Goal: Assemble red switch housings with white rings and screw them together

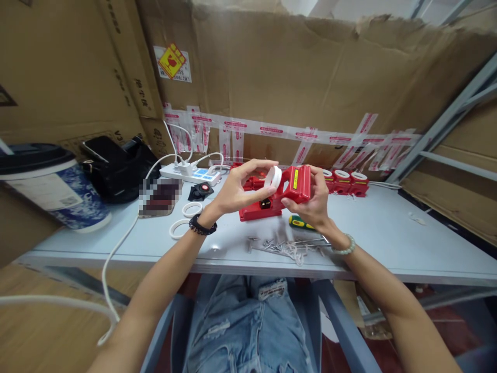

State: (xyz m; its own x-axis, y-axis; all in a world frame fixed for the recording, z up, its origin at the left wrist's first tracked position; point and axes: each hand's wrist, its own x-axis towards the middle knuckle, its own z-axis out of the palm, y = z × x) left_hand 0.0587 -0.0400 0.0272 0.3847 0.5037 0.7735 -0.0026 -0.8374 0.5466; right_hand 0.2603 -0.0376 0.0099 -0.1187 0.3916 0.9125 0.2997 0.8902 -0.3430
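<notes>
Between the thumb and fingers of my left hand (243, 189) is a white ring (273, 177), held upright on its edge. My right hand (316, 204) grips a red plastic housing (295, 185) with a yellow label, raised above the table. The ring is close to the housing's left side; whether they touch I cannot tell. Behind and below the hands, a red base part (260, 213) rests on the table. Two more white rings, one nearer the back (192, 209) and one nearer the front (179, 229), lie left of my left wrist.
A green-and-yellow screwdriver handle (301, 223) and a pile of screws (277, 247) lie near the front edge. Red housings with white rings (341, 182) stand behind at right. A power strip (194, 173), a phone (161, 198) and a large cup (58, 189) occupy the left.
</notes>
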